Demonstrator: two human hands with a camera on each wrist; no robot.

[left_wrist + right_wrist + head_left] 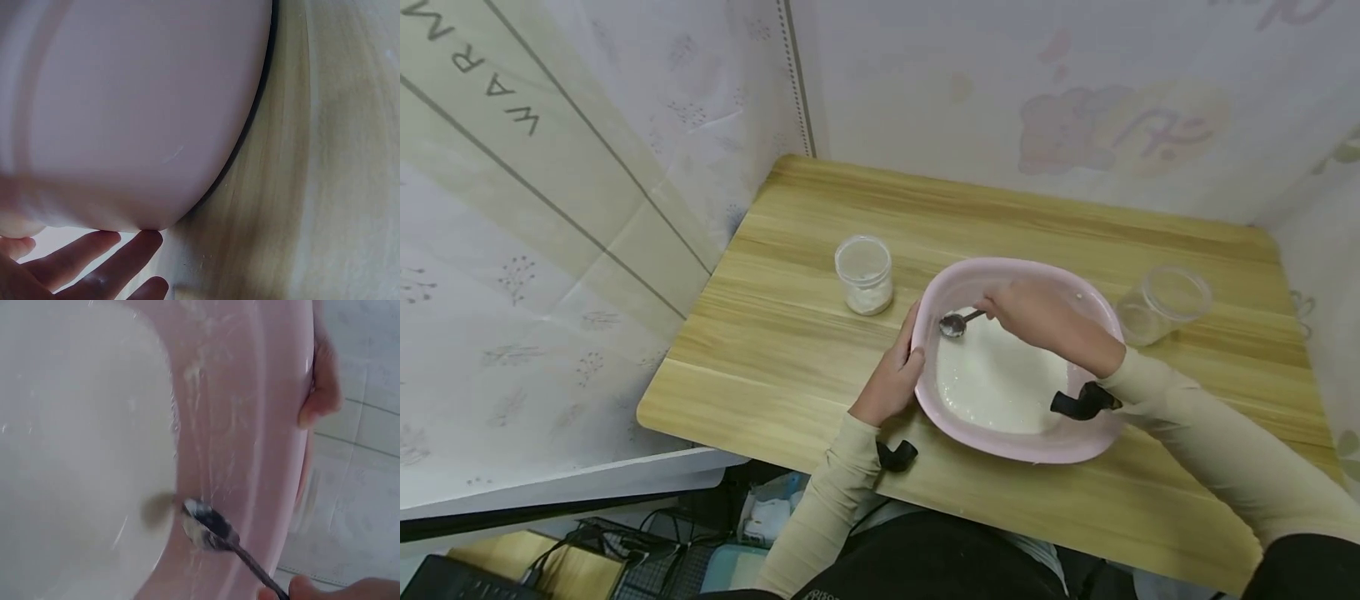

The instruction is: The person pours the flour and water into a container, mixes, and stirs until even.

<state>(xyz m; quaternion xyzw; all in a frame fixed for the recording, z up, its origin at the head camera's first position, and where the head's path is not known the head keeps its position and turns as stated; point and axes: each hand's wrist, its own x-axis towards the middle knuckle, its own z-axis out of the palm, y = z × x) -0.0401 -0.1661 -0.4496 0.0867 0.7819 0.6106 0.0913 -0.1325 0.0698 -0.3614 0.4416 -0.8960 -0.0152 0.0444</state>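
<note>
A pink plastic basin (pixel 1026 450) stands on the table with milky white liquid (pixel 1000 383) in it. My left hand (pixel 891 375) holds the basin's left side, its thumb at the rim; in the left wrist view its fingers (pixel 128 265) lie against the outer wall. Inside the basin, my right hand (pixel 1037 317) pinches the handle of a metal spoon (pixel 953 325). The right wrist view shows the spoon's bowl (pixel 209 528) just above the liquid's edge by the inner wall, with white residue on it. White streaks run down that wall.
Left of the basin stands a clear jar (pixel 863 275) with white contents at its bottom. A second clear jar (pixel 1161 304) is close by the basin's right side. Patterned curtains (pixel 925 100) border the wooden table (pixel 760 333); cables (pixel 655 533) lie below at left.
</note>
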